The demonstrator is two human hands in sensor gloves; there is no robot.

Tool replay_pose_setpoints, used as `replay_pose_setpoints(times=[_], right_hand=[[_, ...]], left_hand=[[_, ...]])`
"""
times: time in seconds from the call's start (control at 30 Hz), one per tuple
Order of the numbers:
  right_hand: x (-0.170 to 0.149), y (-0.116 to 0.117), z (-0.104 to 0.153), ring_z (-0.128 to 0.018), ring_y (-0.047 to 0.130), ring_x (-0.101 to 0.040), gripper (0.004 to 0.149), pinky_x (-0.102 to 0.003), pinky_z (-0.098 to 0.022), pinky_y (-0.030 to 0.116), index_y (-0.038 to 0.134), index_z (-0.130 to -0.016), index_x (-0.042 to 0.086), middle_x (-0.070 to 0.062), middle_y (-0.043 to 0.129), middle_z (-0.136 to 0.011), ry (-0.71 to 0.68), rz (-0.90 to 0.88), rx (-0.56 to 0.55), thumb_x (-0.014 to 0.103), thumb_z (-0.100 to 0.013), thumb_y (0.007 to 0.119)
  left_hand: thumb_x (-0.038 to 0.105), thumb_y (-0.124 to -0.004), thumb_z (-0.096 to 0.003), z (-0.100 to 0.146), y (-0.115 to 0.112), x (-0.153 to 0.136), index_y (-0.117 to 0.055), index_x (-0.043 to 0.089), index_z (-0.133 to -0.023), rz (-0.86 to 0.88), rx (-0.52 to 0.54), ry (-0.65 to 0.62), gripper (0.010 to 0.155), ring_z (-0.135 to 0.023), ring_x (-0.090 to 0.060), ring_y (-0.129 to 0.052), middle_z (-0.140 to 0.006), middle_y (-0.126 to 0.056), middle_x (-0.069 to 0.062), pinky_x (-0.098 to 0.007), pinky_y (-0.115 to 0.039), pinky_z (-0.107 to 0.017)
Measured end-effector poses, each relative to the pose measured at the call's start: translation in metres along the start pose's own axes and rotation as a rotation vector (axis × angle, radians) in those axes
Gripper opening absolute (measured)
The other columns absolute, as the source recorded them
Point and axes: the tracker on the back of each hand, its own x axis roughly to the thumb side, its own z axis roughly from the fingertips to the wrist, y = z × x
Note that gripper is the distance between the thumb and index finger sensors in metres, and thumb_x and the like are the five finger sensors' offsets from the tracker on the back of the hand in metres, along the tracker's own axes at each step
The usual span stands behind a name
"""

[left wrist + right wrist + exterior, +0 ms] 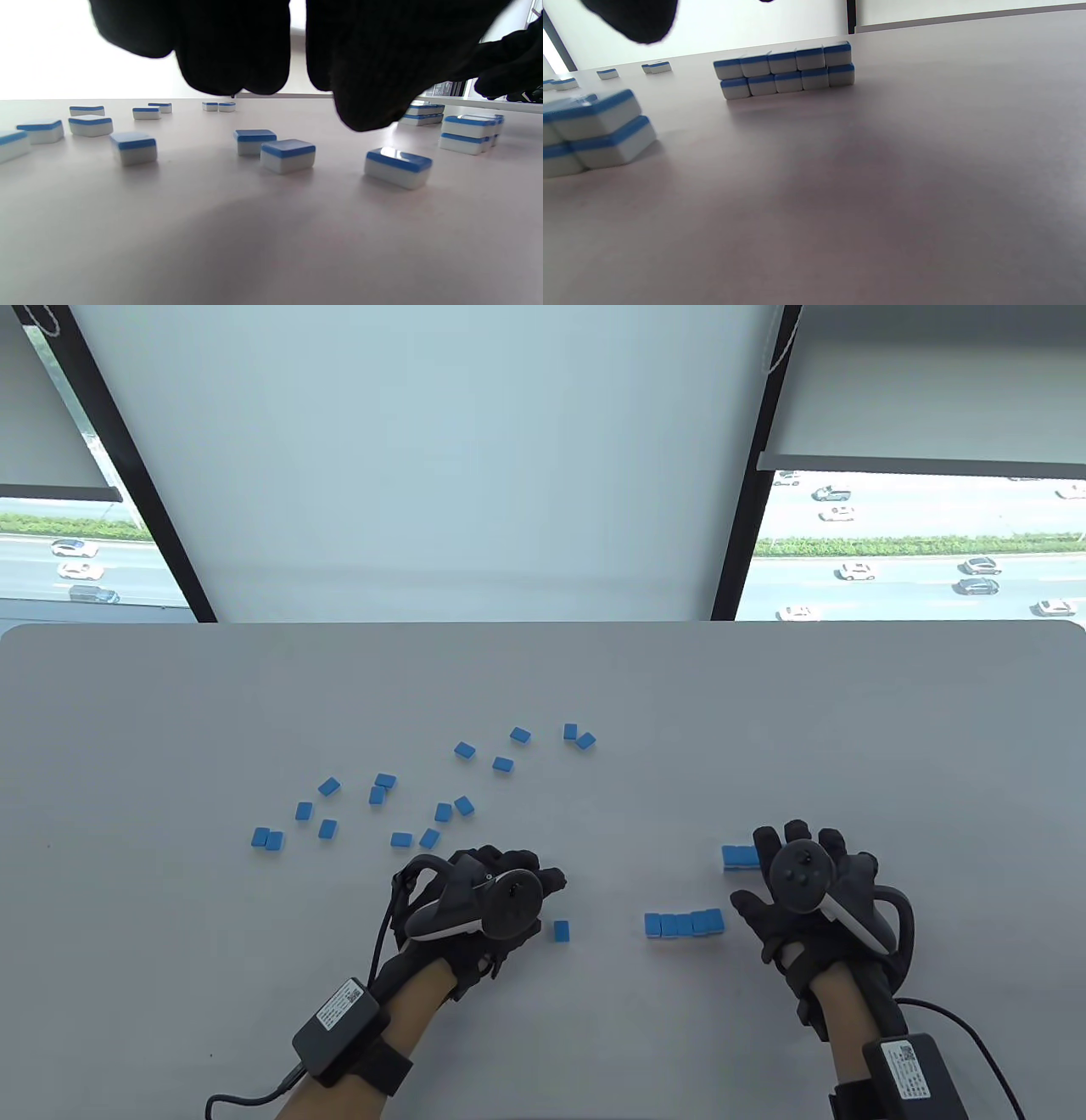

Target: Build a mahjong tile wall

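Left hand (484,899) empty, fingers curled loosely above desk (170,729); lone tile (561,931) just right of it, long axis front-to-back. Right hand (802,891) splayed, empty, farther off, beside wall segment (684,923).

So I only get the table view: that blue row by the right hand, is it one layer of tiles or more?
Observer: Two layers. The wrist views show the row of five stacked two high.
Operator: And the bit poking out from under the right hand?
Observer: The right wrist view shows that second stack whole: five tiles wide and two high.
Operator: Is the left hand holding one?
Observer: No. In the left wrist view its fingertips hang bare above the table, and the lone tile lies untouched.
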Motion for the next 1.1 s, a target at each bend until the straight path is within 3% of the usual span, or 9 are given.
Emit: replay_pose_setpoints(times=[0.53, 1.1], right_hand=[[0.0, 0.0, 0.0, -0.103, 0.015, -0.042, 0.08, -0.066, -0.067, 0.014, 0.026, -0.108, 0.038, -0.001, 0.016, -0.116, -0.002, -0.001, 0.001, 0.067, -0.045, 0.065], [0.0, 0.001, 0.0, -0.103, 0.015, -0.041, 0.08, -0.066, -0.067, 0.014, 0.026, -0.108, 0.038, -0.001, 0.016, -0.116, -0.005, 0.0, 0.012, 0.067, -0.045, 0.066]], left_hand=[[0.043, -0.093, -0.0403, -0.01, -0.017, -0.005, -0.072, 0.046, -0.098, -0.047, -0.078, 0.041, 0.061, -0.076, -0.026, -0.085, -0.096, -0.078, 0.003, -0.056, -0.07, -0.064], [0.042, -0.094, -0.0387, -0.01, -0.016, -0.004, -0.08, 0.027, -0.093, -0.042, -0.091, 0.065, 0.058, -0.058, -0.021, -0.099, -0.076, -0.095, 0.006, -0.051, -0.083, -0.053]])
